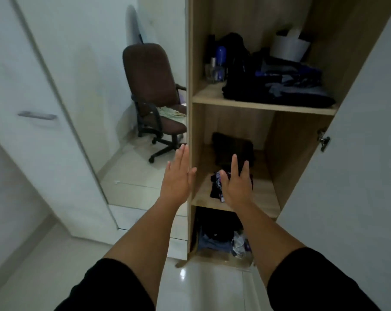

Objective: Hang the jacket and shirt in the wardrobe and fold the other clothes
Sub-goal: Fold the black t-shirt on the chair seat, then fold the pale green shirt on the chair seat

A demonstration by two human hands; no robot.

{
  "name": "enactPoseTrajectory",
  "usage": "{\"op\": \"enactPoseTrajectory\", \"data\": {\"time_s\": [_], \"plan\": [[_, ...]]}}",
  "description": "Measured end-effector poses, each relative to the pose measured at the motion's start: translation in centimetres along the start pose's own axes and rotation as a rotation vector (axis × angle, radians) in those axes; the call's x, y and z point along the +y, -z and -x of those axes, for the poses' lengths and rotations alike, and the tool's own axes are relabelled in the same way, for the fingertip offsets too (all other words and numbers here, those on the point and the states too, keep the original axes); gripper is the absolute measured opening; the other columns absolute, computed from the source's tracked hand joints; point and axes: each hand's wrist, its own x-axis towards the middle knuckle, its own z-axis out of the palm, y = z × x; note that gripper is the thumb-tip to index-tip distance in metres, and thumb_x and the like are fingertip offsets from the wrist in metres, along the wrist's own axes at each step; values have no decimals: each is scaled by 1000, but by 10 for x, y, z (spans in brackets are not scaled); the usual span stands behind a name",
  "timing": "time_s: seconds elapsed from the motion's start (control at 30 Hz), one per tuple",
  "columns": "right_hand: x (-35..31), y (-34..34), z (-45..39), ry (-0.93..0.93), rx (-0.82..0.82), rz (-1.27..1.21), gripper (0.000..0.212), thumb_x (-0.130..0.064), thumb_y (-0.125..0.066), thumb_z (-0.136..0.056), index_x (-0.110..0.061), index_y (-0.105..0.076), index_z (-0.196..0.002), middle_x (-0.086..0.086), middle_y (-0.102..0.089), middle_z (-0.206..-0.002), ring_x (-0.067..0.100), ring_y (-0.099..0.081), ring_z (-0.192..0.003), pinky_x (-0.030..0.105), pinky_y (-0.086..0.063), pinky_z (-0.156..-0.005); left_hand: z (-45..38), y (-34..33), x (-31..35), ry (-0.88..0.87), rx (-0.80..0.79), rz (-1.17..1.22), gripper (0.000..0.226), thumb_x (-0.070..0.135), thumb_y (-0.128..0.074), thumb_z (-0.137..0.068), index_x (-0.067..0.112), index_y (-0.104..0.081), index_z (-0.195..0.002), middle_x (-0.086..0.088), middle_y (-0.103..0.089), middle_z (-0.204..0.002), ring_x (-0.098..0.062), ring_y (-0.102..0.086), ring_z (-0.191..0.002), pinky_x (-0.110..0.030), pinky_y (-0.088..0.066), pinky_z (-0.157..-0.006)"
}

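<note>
Two hands reach toward one open wardrobe point(191, 122). The left hand point(178, 175) is held flat with straight fingers, just beside the wardrobe's left wall, holding nothing; whether it touches the wall cannot be told. The right hand point(236, 181) is spread wide with fingers straight, over a small folded garment point(217, 187) with a purple patterned edge; whether it presses on the cloth or hovers above it cannot be told.

The wardrobe shows three compartments. The top shelf point(209, 95) holds one stack of dark folded clothes point(277, 86), a blue bottle point(221, 55), a small glass bottle point(212, 70) and a white tub point(288, 47) at the back. The middle shelf point(201, 194) holds two things: the small folded garment at the front and a black folded piece point(233, 149) behind it. The bottom compartment holds a loose heap point(219, 234) of dark, blue and pale clothes, unfolded. No hanging jacket or shirt can be made out in the frame.

Two white doors show: one point(358, 153) swung open at the right with a hinge point(323, 139), and one point(39, 108) at the left with a metal handle point(37, 115). One brown office chair point(154, 95) stands well apart by the wall, with a pale cloth point(169, 112) on its seat.
</note>
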Motion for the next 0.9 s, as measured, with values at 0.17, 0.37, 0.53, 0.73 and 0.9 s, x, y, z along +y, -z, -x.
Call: {"op": "enactPoseTrajectory", "data": {"time_s": [0.17,0.37,0.53,0.73,0.9], "plan": [[-77,19,1,227,-12,-30,63,-52,-22,-97,-32,7,-149,13,6,-158,35,-12,-144,46,-21,-116,24,79,-25,187,137,-122,61,34,-25,-101,18,9,-148,3,9,-158,-12,7,-145,-39,-5,-117],[-173,-6,28,561,-141,-104,62,-48,-27,-98,-29,0,-151,15,1,-158,35,-15,-143,46,-23,-112,104,165,-69,535,343,-221,62,33,-26,-101,15,10,-148,1,8,-158,-14,3,-146,-42,-6,-117],[-245,-50,104,819,-337,-136,62,-50,-22,-98,-31,7,-150,15,7,-158,31,-7,-146,42,-18,-116,217,225,-87,818,465,-382,63,33,-28,-101,15,9,-149,0,7,-158,-14,2,-146,-43,-7,-117],[-313,-83,241,1106,-572,-198,61,-48,-24,-98,-32,3,-150,16,4,-158,32,-10,-145,42,-17,-115,371,280,-75,1150,570,-539,63,34,-24,-101,15,14,-148,2,12,-158,-14,5,-146,-42,-7,-117],[-354,-102,378,1353,-743,-219,61,-48,-23,-99,-30,5,-150,17,6,-158,32,-7,-146,40,-14,-116,504,324,-53,1429,646,-657,63,36,-25,-101,15,12,-148,1,8,-158,-15,3,-146,-44,-10,-117]]}}
